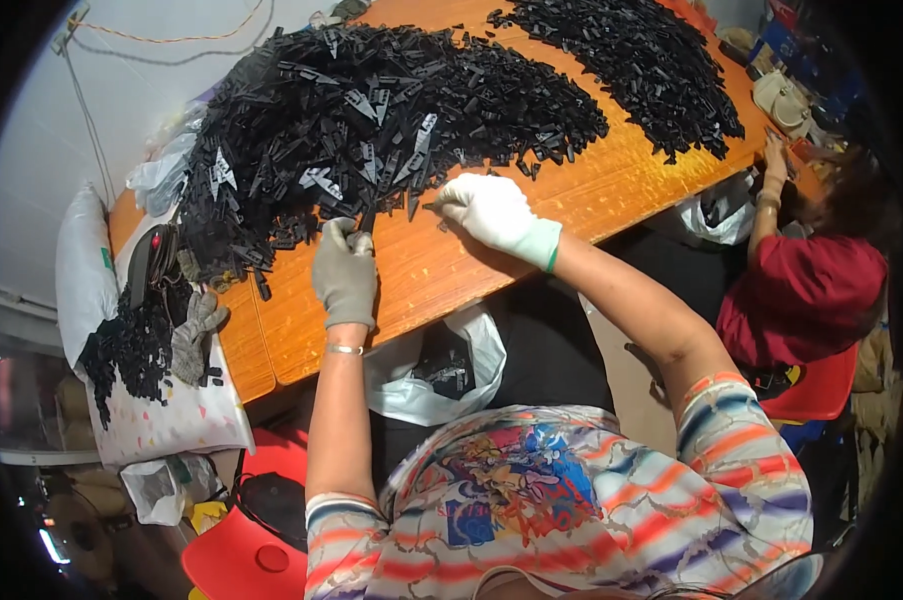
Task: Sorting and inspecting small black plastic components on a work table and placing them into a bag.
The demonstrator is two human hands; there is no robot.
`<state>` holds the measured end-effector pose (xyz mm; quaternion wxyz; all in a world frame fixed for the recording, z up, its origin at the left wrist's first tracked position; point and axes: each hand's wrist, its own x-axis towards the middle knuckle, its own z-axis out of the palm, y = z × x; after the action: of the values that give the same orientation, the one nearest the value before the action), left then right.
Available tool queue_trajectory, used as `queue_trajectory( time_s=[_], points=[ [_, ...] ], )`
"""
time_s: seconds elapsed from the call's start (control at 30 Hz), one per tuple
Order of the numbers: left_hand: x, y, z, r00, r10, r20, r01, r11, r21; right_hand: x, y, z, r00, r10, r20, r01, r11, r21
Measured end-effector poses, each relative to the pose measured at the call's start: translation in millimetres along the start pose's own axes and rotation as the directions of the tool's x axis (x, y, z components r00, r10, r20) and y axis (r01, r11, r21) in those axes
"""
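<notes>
Two gloved hands, left hand (344, 272) and right hand (491, 212), each pinch black plastic pieces (371, 120) above bare table (441, 265) edge.

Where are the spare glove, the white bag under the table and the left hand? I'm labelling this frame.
Spare glove (193, 335), head view, on its palm.
White bag (486, 352), head view, on its right wall.
Left hand (345, 275), head view, on its gloved back.

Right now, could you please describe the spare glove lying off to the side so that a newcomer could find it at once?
Start at the long orange wooden table heaped with small black plastic parts. Follow its left end down to the white speckled sack beside it. The limp grey fabric glove lies there, empty with fingers up, next to a smaller pile of black parts, unlike the gloves worn on both hands.
</notes>
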<state>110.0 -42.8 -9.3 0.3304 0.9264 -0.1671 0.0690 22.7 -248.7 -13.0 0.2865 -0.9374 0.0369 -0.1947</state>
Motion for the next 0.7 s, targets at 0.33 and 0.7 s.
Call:
queue_trajectory(
  time_s=[0.33,0.7],
  points=[
    [-21,-12,-18,0.996,0.048,0.072,-0.056,0.992,0.111,-3,-20,0,0.983,-0.150,0.110,0.164,0.977,-0.135],
    [-25,-30,-5,0.988,0.153,-0.031,-0.155,0.987,-0.052,-1,-28,-4,0.992,-0.022,0.122,0.047,0.977,-0.207]
  ],
)
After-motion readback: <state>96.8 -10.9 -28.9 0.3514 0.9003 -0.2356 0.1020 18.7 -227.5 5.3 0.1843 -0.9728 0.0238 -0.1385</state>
